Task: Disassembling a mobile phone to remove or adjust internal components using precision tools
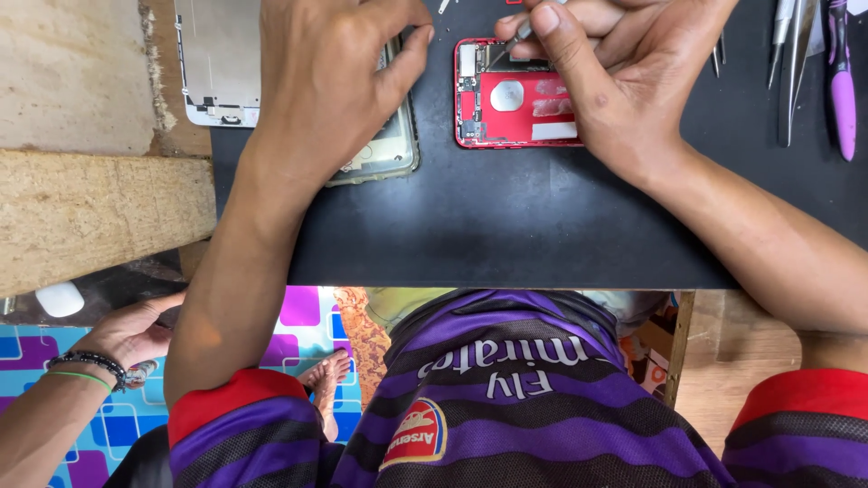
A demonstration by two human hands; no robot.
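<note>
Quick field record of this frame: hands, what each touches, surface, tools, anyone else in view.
left hand: rests on a pale phone frame, fingers curled over its top edge
right hand: pinches a thin metal tool, tip at the top of an opened red phone body
surface: black mat on a wooden bench
also on mat: detached white screen panel, tweezers, purple-handled tool
other person: a hand with bead bracelets, lower left, below the bench
</note>
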